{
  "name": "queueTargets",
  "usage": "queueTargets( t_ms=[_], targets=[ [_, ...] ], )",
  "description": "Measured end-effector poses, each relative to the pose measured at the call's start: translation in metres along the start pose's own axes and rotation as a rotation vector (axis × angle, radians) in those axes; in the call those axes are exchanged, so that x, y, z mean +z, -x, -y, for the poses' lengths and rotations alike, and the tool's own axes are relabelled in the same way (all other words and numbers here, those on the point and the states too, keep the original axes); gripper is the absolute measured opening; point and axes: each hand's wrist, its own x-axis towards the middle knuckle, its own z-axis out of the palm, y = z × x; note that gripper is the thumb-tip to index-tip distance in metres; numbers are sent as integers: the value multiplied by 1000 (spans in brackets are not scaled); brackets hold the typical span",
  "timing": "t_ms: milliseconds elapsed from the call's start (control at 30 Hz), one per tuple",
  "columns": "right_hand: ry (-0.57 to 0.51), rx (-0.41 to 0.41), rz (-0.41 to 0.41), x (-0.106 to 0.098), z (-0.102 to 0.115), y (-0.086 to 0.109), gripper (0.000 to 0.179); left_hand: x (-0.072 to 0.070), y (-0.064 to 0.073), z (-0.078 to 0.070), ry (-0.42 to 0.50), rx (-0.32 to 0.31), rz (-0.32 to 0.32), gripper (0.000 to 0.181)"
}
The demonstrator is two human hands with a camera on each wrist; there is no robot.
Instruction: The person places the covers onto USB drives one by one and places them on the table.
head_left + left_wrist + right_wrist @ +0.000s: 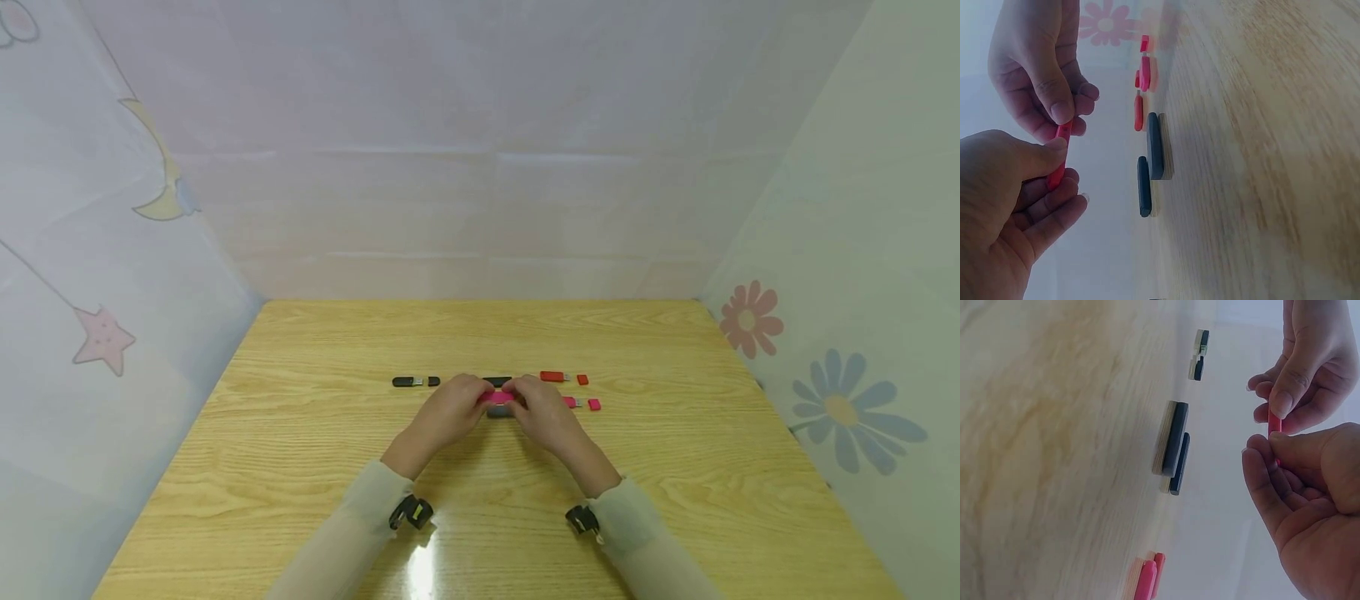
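- Pink stick (pixel 498 397) is being worked, pinched by left hand (pixel 452 407) and right hand (pixel 548 412), short of the desk (pixel 337 342) edge farthest off.
- Straight alignment seems called for.

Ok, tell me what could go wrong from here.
The pink stick, pinched by the left hand and right hand above the table, could slip and drop onto the grey stick below. The small loose red cap and pink cap lie near each other, so they might get mixed up.

Head view: high, facing forward and down over the bench (pixel 300 433). 2 wrist views: low, close, turned sideways, both sharing the hands (pixel 452 408) and pink stick (pixel 498 398).
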Motion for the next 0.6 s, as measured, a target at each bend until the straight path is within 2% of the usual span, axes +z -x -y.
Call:
queueTargets(
  t_ms=[200,600],
  targets=[
    [11,8,-7,0,0,1,10,4,-1,-1,-33,13,-5,15],
    [17,-23,-45,0,0,1,9,3,-2,-2,-88,72,-68,15]
  ],
)
